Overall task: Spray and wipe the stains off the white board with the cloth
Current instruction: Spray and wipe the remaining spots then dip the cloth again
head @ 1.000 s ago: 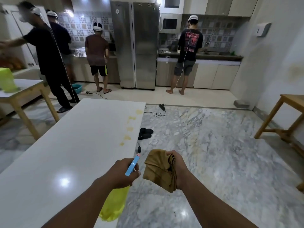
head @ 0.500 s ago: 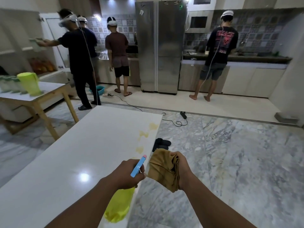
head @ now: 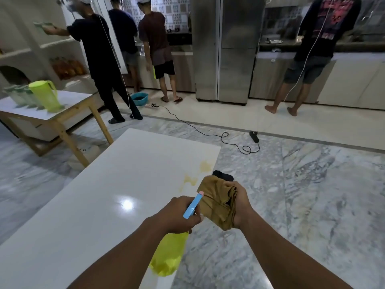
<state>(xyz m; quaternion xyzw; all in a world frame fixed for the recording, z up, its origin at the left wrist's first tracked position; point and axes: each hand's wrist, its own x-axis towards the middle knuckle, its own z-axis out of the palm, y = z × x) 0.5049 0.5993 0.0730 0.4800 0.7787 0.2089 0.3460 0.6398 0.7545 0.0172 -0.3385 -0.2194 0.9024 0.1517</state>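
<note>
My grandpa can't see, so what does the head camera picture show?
A person's left hand holds a yellow spray bottle and the right hand grips a brown cloth, both near yellow stains on a white board. Four people stand farther back.

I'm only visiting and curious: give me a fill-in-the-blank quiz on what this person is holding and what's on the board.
1. The left hand holds a yellow spray bottle whose spray head is ____.
2. The right hand grips a bunched brown ____.
3. The stains near the right edge of the white board are ____ in colour.

Missing words: blue; cloth; yellow.
</note>
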